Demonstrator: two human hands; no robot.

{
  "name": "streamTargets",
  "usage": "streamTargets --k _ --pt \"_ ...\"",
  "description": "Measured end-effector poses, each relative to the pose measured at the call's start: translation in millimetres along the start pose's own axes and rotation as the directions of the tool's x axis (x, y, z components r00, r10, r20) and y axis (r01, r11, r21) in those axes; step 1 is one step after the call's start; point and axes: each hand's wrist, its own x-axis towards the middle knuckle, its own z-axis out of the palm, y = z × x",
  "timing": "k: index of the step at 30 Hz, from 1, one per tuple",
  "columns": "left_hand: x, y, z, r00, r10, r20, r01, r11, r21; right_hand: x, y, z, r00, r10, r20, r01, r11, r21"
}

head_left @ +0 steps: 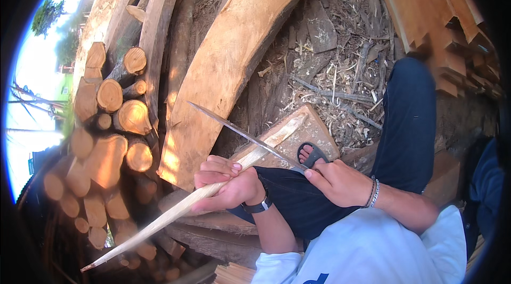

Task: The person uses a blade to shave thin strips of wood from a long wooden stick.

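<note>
My left hand [230, 184] is closed round a pale, peeled wooden stick [151, 226]. The stick slants across in front of me, its tapered tip at the lower left and its far end over a flat wooden block [322, 134]. In my right hand [334, 182] is a long knife [229, 125], gripped by its handle, which is mostly hidden by my fingers. Its narrow dark blade points to the upper left and crosses over the stick just beyond my left hand. From this view I cannot tell whether blade and stick touch.
Cut logs [110, 95] are stacked at the left. A wide curved slab [229, 55] runs beyond the stick, and sawn timbers [452, 44] lie at the far right. Shavings [340, 79] litter the ground. My sandalled foot [308, 153] is beside the block.
</note>
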Motion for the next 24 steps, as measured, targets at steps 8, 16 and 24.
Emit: streamTargets --k 8,16,24 --pt "-1 -3 4 0.999 0.024 0.032 -0.025 1.0 0.01 0 7 8 0.992 -0.121 -0.043 0.12 0.992 -0.024" --pt "0 -3 0 1.0 0.004 0.003 -0.004 1.0 0.011 -5 -21 -6 0.989 -0.143 -0.027 0.142 0.989 -0.029" --pt "3 -1 -3 1.0 0.002 -0.01 -0.002 1.0 0.019 2 32 7 0.991 0.128 -0.027 -0.129 0.992 -0.016"
